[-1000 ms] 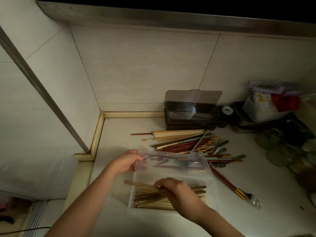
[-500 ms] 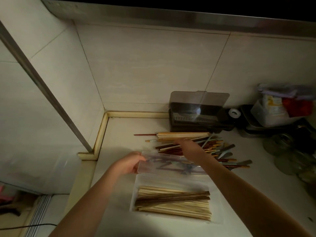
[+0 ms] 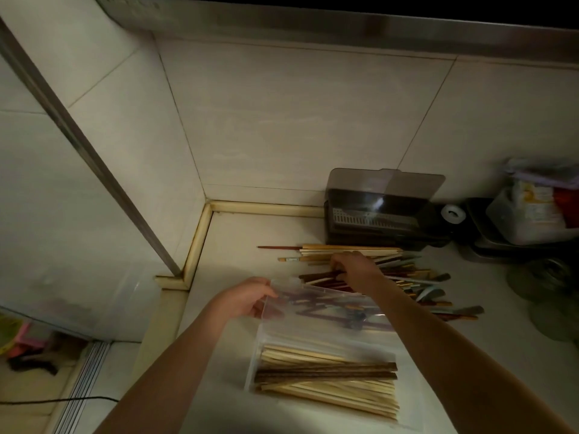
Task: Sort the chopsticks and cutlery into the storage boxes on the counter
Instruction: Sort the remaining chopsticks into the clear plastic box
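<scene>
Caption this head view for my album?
Left hand holds the clear box lid; right hand picks chopsticks from the pile.

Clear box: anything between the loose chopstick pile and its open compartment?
Yes. The raised clear lid, held up at its left corner by the left hand, stands between the loose pile and the clear box. The right hand, fingers on the pile, reaches over it, so chopsticks must come over that lid.

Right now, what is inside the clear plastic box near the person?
The clear box holds chopsticks lying lengthwise: pale ones and a few dark brown. Its raised lid and the right arm cover the far part, so anything there is hidden.
</scene>
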Demonstrator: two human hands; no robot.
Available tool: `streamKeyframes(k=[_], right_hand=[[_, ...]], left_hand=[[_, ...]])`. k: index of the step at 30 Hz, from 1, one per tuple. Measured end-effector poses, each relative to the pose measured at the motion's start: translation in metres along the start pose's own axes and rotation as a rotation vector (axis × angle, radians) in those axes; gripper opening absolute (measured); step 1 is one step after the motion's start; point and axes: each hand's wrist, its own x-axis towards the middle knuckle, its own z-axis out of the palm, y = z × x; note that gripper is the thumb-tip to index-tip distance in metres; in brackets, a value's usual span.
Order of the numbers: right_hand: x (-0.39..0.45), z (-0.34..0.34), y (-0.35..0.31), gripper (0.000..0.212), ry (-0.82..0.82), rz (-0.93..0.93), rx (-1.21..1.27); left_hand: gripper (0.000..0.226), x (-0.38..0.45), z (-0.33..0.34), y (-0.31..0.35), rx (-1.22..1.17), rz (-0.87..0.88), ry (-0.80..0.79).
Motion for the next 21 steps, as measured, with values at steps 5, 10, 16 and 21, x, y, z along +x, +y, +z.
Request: streamKeyframes(k=[5, 10, 16, 21], right_hand=[[-0.003, 0.0, 0.004, 0.021, 0.026, 0.044, 0.074], [-0.012, -0.003, 0.001, 0.018, 0.127, -0.003, 0.235], [-0.028, -0.02, -0.012, 0.014, 0.328, -0.147, 0.424], [-0.064, -0.034, -0.031, 0.019, 0.501, -0.212, 0.674]], left_hand=[[0.018, 0.0, 0.0, -0.001, -0.006, -0.011, -0.006], [0.012, -0.003, 0.001, 0.001, 0.026, -0.001, -0.006], [0.015, -0.001, 0.003, 0.0, 0.056, 0.005, 0.041], [0.003, -0.004, 0.006, -0.001, 0.154, 0.04, 0.08]])
